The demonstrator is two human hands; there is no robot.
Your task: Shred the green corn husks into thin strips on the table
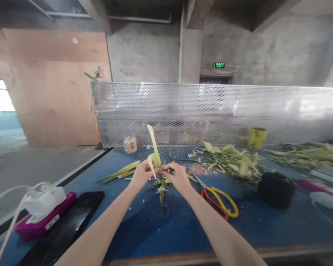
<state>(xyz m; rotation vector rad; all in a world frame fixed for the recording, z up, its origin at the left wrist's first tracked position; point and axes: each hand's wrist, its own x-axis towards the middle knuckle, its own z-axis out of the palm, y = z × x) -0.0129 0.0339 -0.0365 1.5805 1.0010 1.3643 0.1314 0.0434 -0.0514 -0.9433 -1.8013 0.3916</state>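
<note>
Over the middle of the blue table, my left hand (141, 173) is closed on a pale green leafy stalk (156, 154). Its long leaf points up and another folds over near my fingers. My right hand (178, 176) pinches the same stalk from the other side, and the fingertips of both hands nearly meet. Below them hang thin brown root-like strands (162, 201). Scissors (220, 201) with one red and one yellow handle lie to the right of my right hand. Beside my left hand rest several green stalks and leaves (122, 171).
A heap of pale husk-like leaves (233, 159) lies at the back right, near a yellow container (256, 138) and a black roll (276, 189). A small jar-like object (130, 145) stands by the perforated metal screen (155, 107). At left are a black phone (69, 225) and a purple power strip (44, 221).
</note>
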